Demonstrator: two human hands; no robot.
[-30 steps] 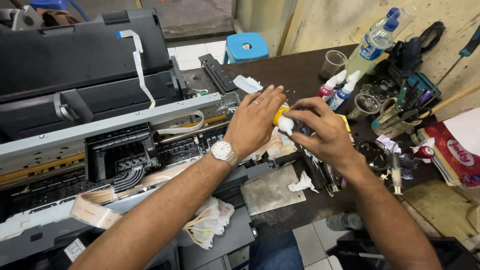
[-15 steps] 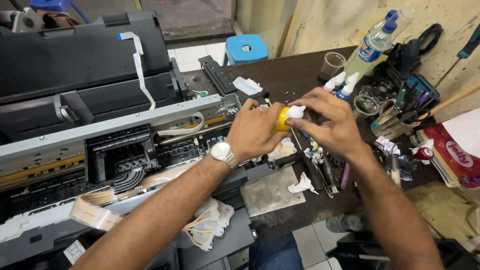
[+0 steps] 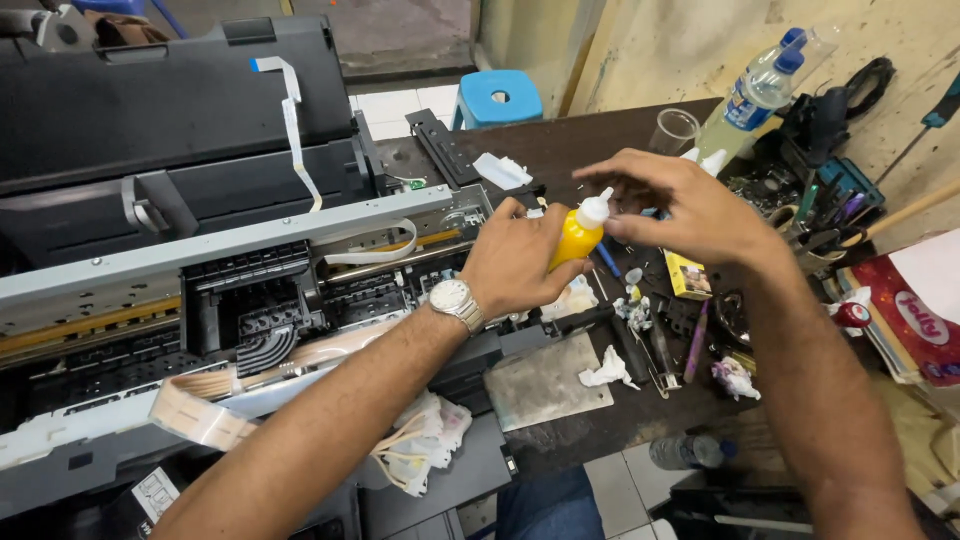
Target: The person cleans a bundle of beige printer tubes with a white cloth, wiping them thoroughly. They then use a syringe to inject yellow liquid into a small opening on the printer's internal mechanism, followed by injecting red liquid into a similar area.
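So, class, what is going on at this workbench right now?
A person holds a small yellow bottle in the left hand, while the right hand pinches its white nozzle cap. Both hands are above a cluttered dark table, beside an opened printer with its insides exposed.

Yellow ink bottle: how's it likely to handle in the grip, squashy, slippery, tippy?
The yellow ink bottle looks like soft plastic, so it probably gives under a squeeze. It seems mostly full, likely heavy for its size. The left hand wraps its body while the right hand pinches the white nozzle cap; narrow and tall, likely tippy standing.
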